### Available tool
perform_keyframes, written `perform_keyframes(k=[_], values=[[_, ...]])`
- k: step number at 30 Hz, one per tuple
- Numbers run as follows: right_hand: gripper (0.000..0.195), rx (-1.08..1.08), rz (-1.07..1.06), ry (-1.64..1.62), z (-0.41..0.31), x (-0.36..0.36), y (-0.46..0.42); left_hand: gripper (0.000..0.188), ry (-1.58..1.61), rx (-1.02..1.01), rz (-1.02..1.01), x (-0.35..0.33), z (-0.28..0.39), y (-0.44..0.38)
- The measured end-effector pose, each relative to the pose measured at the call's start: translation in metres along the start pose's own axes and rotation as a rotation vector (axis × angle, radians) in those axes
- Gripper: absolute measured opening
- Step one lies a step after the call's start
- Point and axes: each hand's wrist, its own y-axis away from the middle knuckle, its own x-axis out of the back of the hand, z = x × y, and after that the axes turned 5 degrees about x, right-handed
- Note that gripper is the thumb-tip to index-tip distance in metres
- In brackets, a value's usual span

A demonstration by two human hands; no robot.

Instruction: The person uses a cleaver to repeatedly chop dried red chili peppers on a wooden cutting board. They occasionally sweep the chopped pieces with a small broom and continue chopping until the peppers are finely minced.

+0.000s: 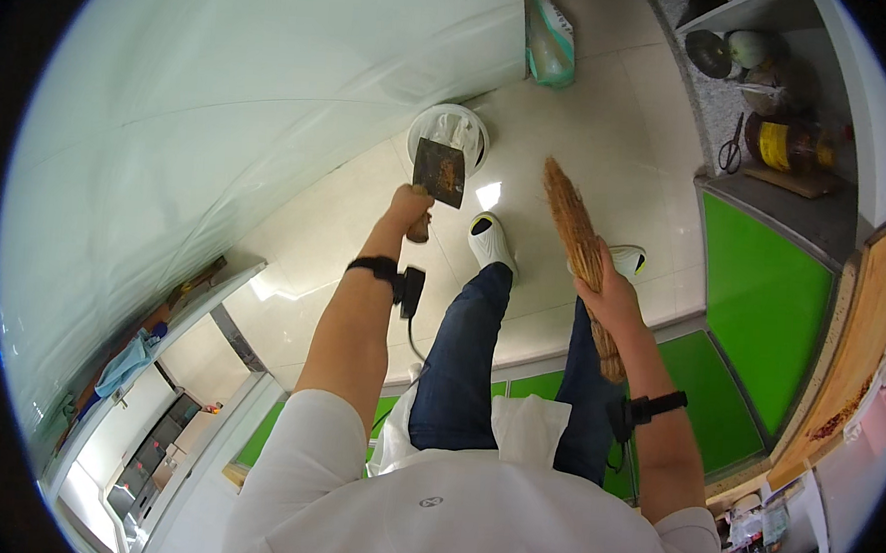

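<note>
My left hand (410, 206) grips the wooden handle of a cleaver (439, 173). Its broad dark blade carries orange-brown bits on its face. Behind the blade in the picture is a white waste bin (472, 116) with a pale liner; the blade covers part of its rim. I cannot tell how high above the bin the cleaver is. In my right hand (613, 293) is a long bundled brush of brown plant fibre (570, 208), held around its middle. Its narrow end points away from me, and its bound end lies beside my wrist.
A pale sheet-covered wall (219, 107) rises at left beside the bin. On the right, green cabinet fronts (757, 308) support a counter with scissors (731, 147), a large jar (777, 142) and a wooden board (852, 358). A green-and-white bag (551, 45) stands on the tiled floor.
</note>
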Motion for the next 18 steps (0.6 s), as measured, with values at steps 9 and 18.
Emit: perform_keyframes(k=[9, 18], values=[[0.081, 0.251, -0.201, 0.264, -0.017, -0.047, -0.117, 0.037, -0.151, -0.013, 0.039, 0.023, 0.028, -0.032], [0.082, 0.304, -0.242, 0.354, -0.005, -0.086, -0.218, 0.031, 0.026, -0.055, -0.192, 0.064, 0.023, 0.014]])
